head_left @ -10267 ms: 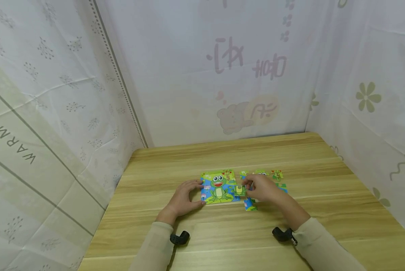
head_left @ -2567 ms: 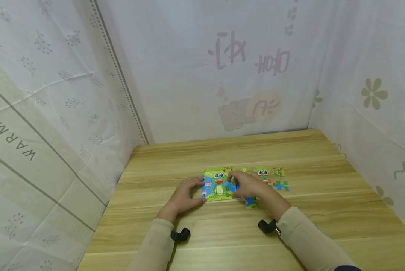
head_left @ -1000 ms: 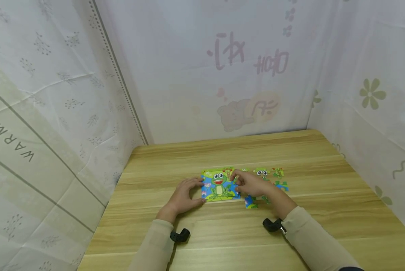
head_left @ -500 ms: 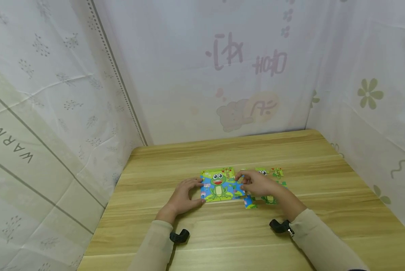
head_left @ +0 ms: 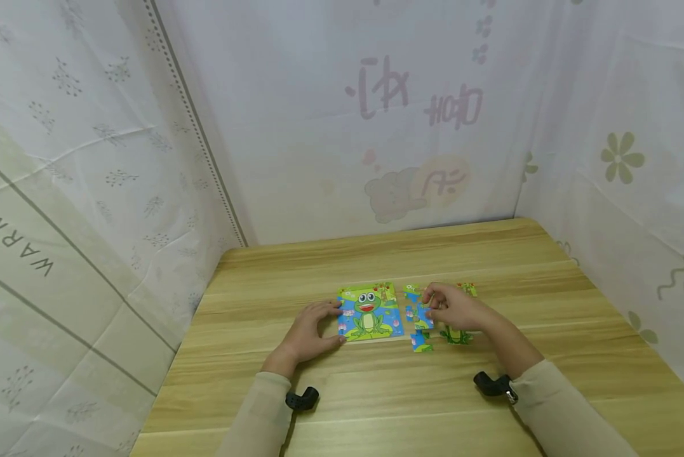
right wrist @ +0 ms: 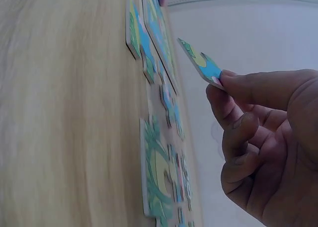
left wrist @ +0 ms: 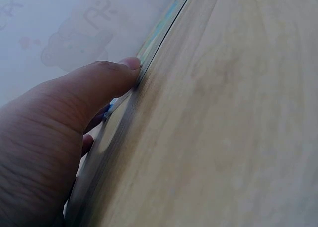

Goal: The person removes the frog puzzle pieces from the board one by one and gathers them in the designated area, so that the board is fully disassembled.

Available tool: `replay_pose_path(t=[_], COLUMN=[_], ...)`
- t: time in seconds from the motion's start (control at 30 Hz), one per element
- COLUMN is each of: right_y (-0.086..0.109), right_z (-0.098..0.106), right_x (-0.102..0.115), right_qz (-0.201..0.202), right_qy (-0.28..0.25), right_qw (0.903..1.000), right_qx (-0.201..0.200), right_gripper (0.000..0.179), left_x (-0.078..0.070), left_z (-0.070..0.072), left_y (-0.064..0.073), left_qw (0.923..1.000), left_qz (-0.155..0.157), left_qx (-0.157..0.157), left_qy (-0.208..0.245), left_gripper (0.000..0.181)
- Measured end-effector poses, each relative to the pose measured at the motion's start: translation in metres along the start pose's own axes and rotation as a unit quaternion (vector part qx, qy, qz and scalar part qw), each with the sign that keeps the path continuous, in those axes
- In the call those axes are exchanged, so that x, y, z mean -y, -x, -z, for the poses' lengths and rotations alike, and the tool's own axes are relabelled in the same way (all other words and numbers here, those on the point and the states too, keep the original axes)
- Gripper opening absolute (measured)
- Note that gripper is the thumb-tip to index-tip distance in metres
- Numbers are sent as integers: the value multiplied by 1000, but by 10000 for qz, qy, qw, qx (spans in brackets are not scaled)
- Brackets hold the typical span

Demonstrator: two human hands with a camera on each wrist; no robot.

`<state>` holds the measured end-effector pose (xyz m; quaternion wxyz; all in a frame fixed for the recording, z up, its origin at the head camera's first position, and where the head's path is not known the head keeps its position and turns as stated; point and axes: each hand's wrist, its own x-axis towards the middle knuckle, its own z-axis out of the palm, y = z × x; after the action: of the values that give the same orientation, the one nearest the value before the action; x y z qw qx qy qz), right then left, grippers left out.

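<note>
A finished frog picture (head_left: 370, 311) lies on the table in the head view. My left hand (head_left: 306, 335) rests at its left side, thumb at the near corner and fingertips on the left edge. In the left wrist view the thumb (left wrist: 94, 85) touches the edge of the picture. My right hand (right wrist: 268, 132) pinches a blue, green and yellow puzzle piece (right wrist: 198, 60) between thumb and index finger, raised above the table. Beneath it lie loose pieces: a flat piece (head_left: 420, 341) in front and a frog-belly piece (head_left: 456, 336) to the right, partly behind the hand.
Another loose piece (head_left: 411, 292) lies farther back, and a tree piece (head_left: 469, 289) sits at the far right of the group. The wooden table (head_left: 353, 406) meets printed cloth walls (head_left: 319, 127) at the back and sides. Each wrist wears a black camera (head_left: 303, 398).
My right hand has drawn the piece rightward from over the frog picture to above the loose pieces. The frog-belly piece held about ten seconds ago now lies on the table. The left hand stays put.
</note>
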<state>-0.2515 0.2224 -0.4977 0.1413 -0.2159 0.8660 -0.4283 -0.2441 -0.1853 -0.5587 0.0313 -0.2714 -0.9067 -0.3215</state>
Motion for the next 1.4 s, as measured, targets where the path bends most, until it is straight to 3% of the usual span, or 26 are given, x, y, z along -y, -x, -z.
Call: replay_pose_path(t=[0.5,0.87,1.4], right_y=[29,49,75], right_z=[20,35,53], right_x=[-17,-35,-61], right_qz=[-257,-461,-773], right_qy=[261,117,95], right_qw=[9983,9960,9943], right_qx=[-448,-759,-733], right_gripper=[14,19,18], left_x=[0,0,1], left_z=[1,0,0], left_y=[1,0,-1], left_qw=[10000,9999,9998], left_qz=[15,127,162], left_qx=[6,66,116], left_qy=[-10,5,-65], left_gripper=[64,64,64])
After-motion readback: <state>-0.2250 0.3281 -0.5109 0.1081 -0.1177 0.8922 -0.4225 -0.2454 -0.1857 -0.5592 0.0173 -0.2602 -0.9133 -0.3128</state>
